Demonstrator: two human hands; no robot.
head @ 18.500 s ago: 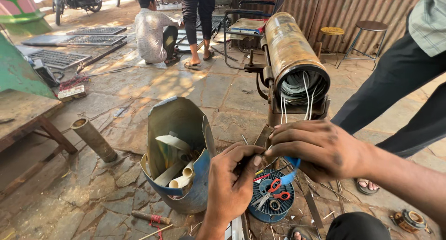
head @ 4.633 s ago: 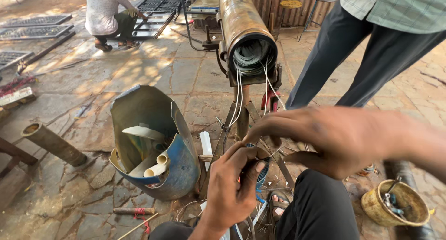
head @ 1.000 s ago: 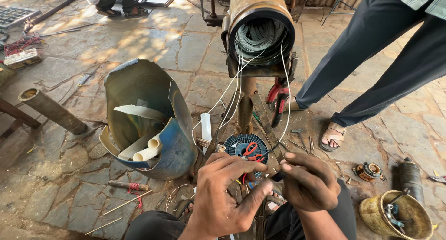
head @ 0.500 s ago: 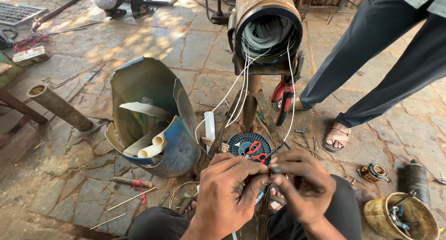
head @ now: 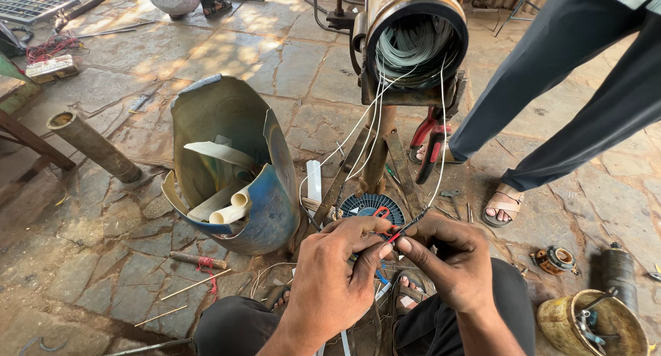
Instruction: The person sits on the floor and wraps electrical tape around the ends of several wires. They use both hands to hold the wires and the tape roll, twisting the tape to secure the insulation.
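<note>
two hands met low in the view, just above the person's knees. the left hand (head: pixel 337 277) was closed, its thumb and forefinger pinching a thin dark wire lead with a red end (head: pixel 406 228). the right hand (head: pixel 447 256) was likewise closed, its fingertips pinched on the same lead right beside the left hand's fingers. thin white wires (head: pixel 372 122) ran from the hands up into the rusty cylindrical motor casing (head: pixel 413 25), whose open mouth showed grey winding coils (head: pixel 413 46). the casing sat on a metal stand (head: pixel 379 156) on the stone-paved floor (head: pixel 103 259). a round blue fan-like disc (head: pixel 361 206) lay just behind the hands. a cut blue plastic drum holding white pipe offcuts (head: pixel 234 177) stood to the left. a bystander's sandalled foot (head: pixel 502 204) rested to the right.
</note>
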